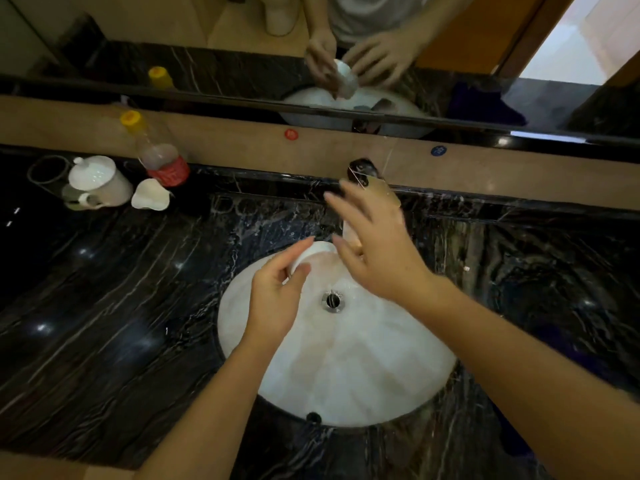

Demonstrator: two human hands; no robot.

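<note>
My left hand [277,299] grips a small white cup [313,254] over the far side of the white sink basin [363,368], thumb and fingers curled round its side. Just right of the cup, my right hand [374,247] hovers with its fingers spread and straight, holding nothing. It hangs in front of the faucet [363,171], whose spout it partly hides. The drain [332,301] lies below and between the two hands. I cannot tell if water is running.
On the black marble counter [104,306] at the far left stand a white lidded cup [98,180], a white heart-shaped dish [150,195] and a clear bottle with a yellow cap [156,150]. A mirror [242,46] runs along the back wall.
</note>
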